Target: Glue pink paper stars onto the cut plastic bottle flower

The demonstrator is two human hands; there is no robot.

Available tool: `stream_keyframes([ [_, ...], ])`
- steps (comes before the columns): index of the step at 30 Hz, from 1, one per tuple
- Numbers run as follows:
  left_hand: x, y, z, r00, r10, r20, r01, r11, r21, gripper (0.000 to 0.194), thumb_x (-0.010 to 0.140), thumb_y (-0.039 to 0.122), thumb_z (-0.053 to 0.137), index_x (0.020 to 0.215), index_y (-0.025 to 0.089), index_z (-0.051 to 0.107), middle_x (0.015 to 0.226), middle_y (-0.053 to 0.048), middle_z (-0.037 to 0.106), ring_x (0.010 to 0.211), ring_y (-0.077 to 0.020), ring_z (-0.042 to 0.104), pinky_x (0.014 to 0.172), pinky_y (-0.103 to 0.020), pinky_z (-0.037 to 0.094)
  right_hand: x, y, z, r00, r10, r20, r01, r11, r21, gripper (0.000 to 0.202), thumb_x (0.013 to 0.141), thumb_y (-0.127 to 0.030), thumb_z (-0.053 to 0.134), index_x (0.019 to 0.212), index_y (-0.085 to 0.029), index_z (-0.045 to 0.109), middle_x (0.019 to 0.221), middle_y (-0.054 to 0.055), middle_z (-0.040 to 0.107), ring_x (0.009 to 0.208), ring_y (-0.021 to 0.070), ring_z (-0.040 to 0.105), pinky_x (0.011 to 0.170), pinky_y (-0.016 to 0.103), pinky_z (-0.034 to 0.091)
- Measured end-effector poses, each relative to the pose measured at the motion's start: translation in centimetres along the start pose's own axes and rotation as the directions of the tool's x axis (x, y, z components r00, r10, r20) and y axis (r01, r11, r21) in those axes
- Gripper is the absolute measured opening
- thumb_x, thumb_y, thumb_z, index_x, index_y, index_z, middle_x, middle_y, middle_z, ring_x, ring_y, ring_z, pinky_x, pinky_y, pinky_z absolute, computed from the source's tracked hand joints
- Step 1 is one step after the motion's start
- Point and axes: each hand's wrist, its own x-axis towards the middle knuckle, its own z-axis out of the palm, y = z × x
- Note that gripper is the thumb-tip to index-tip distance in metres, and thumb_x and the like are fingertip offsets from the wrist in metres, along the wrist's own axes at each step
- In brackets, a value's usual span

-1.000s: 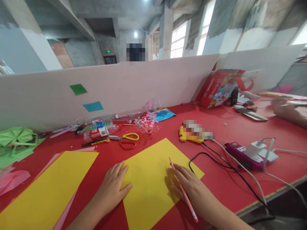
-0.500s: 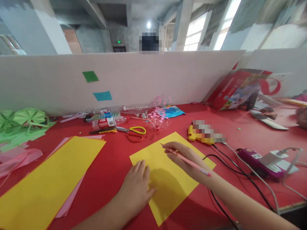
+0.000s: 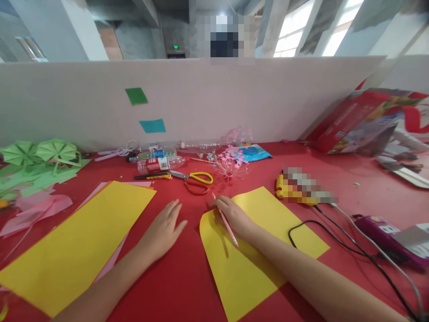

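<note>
Right hand (image 3: pixel 234 217), fingers clenched on the pink pencil (image 3: pixel 225 221), had moved to the yellow sheet's (image 3: pixel 254 250) far corner, now curling up. Left hand (image 3: pixel 164 230) had slid off it, fingers released, flat on the red worktop (image 3: pixel 187 277).

Yellow sheet (image 3: pixel 264 250) lies flat, far-left corner curled; pink pencil (image 3: pixel 225 220) across it

Craft workshop: bare concrete beams, red table (image 3: pixel 187 277) w/ coloured paper (image 3: pixel 77 241), scissors (image 3: pixel 194 181), glue gun (image 3: pixel 295 192).
</note>
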Motion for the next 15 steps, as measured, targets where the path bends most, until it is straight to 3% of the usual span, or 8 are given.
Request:
stream_keyframes([
  [3, 0.9, -1.3, -0.2, 0.995, 0.042, 0.086, -0.041, 0.999, -0.011, 0.062, 0.095, 0.049, 0.028, 0.145, 0.011, 0.030, 0.155, -0.015, 0.026, 0.144, -0.0251, 0.021, 0.116, -0.044, 0.023, 0.4, 0.2, -0.7, 1.000, -0.009, -0.030, 0.013, 0.993, 0.119, 0.019, 0.081, -0.012, 0.048, 0.091, -0.017, 0.064, 0.086, 0.008, 0.064, 0.084, 0.0219, 0.056, 0.081, 0.036, 0.042],
  [7, 1.6, -0.8, 0.2, 0.981, 0.116, 0.156, -0.125, 0.991, 0.049, 0.075, 0.091, 0.058, 0.033, 0.146, 0.007, 0.027, 0.155, -0.019, 0.020, 0.144, -0.0286, 0.016, 0.117, -0.047, 0.017, 0.1, 0.2, -2.9, 0.991, 0.015, -0.132, 0.033, 0.935, 0.353, 0.007, 0.075, -0.021, 0.055, 0.079, -0.020, 0.061, 0.078, 0.004, 0.062, 0.075, 0.0192, 0.055, 0.072, 0.032, 0.042],
  [11, 2.3, 1.9, 0.7, 0.956, 0.229, 0.183, -0.237, 0.971, 0.018, 0.078, 0.091, 0.060, 0.031, 0.147, 0.006, 0.025, 0.155, -0.019, 0.018, 0.145, -0.0279, 0.015, 0.118, -0.045, 0.017, -0.7, 0.2, -5.4, 0.953, 0.136, -0.271, 0.049, 0.812, 0.581, 0.009, 0.077, -0.027, 0.049, 0.082, -0.021, 0.055, 0.070, -0.001, 0.053, 0.062, 0.0151, 0.049, 0.057, 0.026, 0.037],
  [15, 1.7, 6.1, 0.5, 0.911, 0.352, 0.216, -0.339, 0.936, -0.097, 0.078, 0.091, 0.058, 0.035, 0.147, 0.005, 0.023, 0.155, -0.021, 0.018, 0.144, -0.0294, 0.015, 0.118, -0.047, 0.016, -0.8, 0.1, -6.4, 0.914, 0.236, -0.330, 0.069, 0.710, 0.701, 0.006, 0.072, -0.024, 0.052, 0.075, -0.021, 0.055, 0.066, -0.002, 0.051, 0.061, 0.0140, 0.047, 0.056, 0.025, 0.034],
])
